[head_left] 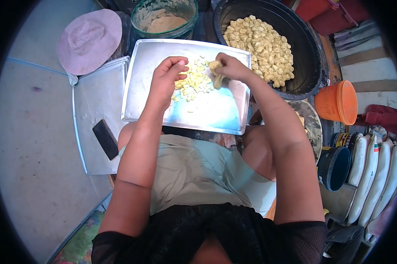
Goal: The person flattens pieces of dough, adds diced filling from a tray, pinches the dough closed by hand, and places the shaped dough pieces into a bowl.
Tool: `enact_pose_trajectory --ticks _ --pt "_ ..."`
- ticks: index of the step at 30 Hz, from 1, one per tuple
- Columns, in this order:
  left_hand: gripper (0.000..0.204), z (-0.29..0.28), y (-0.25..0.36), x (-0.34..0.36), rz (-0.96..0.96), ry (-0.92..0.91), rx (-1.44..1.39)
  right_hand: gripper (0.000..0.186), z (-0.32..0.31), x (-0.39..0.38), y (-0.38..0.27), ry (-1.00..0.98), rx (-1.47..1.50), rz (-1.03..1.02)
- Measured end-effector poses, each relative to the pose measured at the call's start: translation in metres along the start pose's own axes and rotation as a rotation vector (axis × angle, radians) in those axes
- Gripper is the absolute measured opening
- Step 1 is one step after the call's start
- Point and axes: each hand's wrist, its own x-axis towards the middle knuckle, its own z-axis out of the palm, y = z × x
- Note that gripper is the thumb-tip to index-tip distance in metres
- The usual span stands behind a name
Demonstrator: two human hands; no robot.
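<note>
A shiny metal tray rests across my knees, with a loose pile of small pale-yellow cut pieces in its middle. Over the pile's left side is my left hand, its fingers curled in toward the thumb; whatever they pinch, if anything, is too small to make out. At the right of the pile, my right hand grips a soft, yellowish piece of dough that hangs down from its fingers. Beyond the tray's right corner, a large black basin holds a heap of yellowish dough lumps.
Behind the tray stands a green-rimmed tub of tan powder. A pink hat and a dark phone lie at left, the phone on another metal tray. On the right are an orange bucket, a dark bucket and white sacks.
</note>
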Motion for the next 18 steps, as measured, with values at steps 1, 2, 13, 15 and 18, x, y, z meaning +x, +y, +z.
enact_pose_trajectory --ticks 1,2,13,15,18 --pt "0.021 0.001 -0.002 0.0 -0.001 -0.038 0.025 0.033 -0.002 0.0 0.003 -0.004 -0.001 -0.001" --pt "0.022 0.002 -0.004 0.0 -0.001 -0.076 0.05 0.031 -0.005 0.001 0.005 0.012 0.204 -0.035" --pt "0.042 0.029 -0.027 0.0 -0.093 -0.105 -0.246 0.038 -0.02 -0.02 -0.065 -0.223 0.495 -0.254" --pt "0.039 0.02 -0.027 0.009 -0.072 -0.06 -0.221 0.043 -0.014 -0.015 -0.061 -0.224 0.394 -0.366" --pt "0.025 0.002 -0.022 0.014 -0.011 0.094 -0.312 0.032 -0.01 -0.005 -0.043 -0.047 0.216 -0.243"
